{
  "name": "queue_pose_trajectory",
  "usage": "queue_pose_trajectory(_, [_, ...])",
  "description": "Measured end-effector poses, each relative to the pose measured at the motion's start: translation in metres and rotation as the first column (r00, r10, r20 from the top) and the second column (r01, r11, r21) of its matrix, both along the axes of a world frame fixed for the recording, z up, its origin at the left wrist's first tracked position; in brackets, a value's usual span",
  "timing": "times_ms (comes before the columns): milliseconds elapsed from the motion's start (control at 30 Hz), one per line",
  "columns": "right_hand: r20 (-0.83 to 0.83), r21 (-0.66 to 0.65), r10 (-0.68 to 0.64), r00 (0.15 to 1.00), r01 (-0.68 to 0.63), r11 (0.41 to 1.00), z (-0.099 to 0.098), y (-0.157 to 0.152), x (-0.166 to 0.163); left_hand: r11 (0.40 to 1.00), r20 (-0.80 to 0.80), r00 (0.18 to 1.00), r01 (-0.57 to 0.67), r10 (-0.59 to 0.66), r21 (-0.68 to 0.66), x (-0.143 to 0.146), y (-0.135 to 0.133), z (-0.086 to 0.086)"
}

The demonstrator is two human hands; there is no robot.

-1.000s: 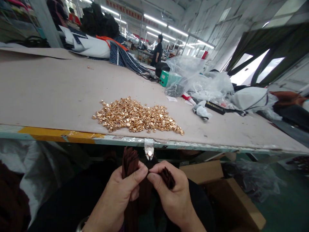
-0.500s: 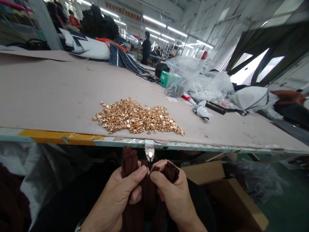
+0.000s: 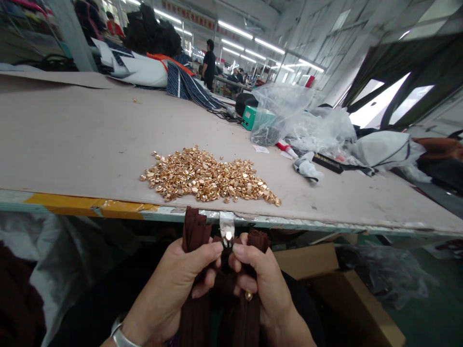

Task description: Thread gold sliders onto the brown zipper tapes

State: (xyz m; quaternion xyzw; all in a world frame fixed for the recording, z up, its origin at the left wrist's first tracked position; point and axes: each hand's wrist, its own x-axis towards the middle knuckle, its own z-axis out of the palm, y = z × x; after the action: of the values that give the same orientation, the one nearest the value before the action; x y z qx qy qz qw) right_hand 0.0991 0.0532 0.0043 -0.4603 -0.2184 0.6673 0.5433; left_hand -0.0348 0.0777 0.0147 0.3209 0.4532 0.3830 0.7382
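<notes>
Looks like both hands are rising a touch, so the strip ends are now getting lined up at the metal holder point(image 3: 227, 221) on the table edge point(image 3: 307, 222) rather than below it. The left hand point(image 3: 197, 270) is clutching one brown bundle point(image 3: 196, 229) and the right hand point(image 3: 263, 272) another, thumbs pinching by the prongs, though I honestly can't tell if fabric's touching metal; the gold pile point(image 3: 210, 176) is just sitting behind.

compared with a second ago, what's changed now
The left hand and right hand have risen toward the metal clip, thumbs now parted. The background person in black moved left. Both hands still hold brown fabric strips; the gold-coloured metal pile stayed put.
</notes>
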Motion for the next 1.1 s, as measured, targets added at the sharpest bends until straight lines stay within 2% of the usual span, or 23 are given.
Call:
queue_pose_trajectory(167, [0.035, -0.009, 0.005, 0.999, -0.005, 1.000, 0.000, 0.001, -0.001, 0.999, -0.005, 0.999, 0.040, -0.040, -0.018, 0.002, 0.003, 0.002])
queue_pose_trajectory(467, [-0.034, 0.023, 0.032, 0.999, -0.031, 0.999, 0.003, 0.005, -0.001, 1.000, 0.012, 1.000, 0.020, -0.020, -0.019, 0.006, 0.005, 0.007])
queue_pose_trajectory(633, [-0.029, 0.014, 0.027, 0.999, -0.027, 1.000, 0.001, 0.007, -0.002, 1.000, -0.017, 1.000, 0.010, -0.010, -0.011, 0.007, 0.006, 0.004])
queue_pose_trajectory(867, [0.003, 0.059, -0.008, 1.000, 0.008, 0.998, 0.002, 0.009, -0.003, 0.998, -0.049, 0.998, -0.032, 0.035, 0.050, 0.009, 0.005, 0.005])
queue_pose_trajectory(1000, [0.027, 0.081, 0.022, 0.999, -0.024, 0.996, 0.004, 0.014, 0.001, 0.994, -0.065, 0.995, -0.071, 0.076, 0.089, 0.009, 0.005, 0.005])
queue_pose_trajectory(1100, [0.055, 0.087, 0.066, 0.996, -0.071, 0.994, 0.003, 0.016, 0.005, 0.989, -0.102, 0.991, -0.074, 0.088, 0.128, 0.008, 0.002, -0.001])
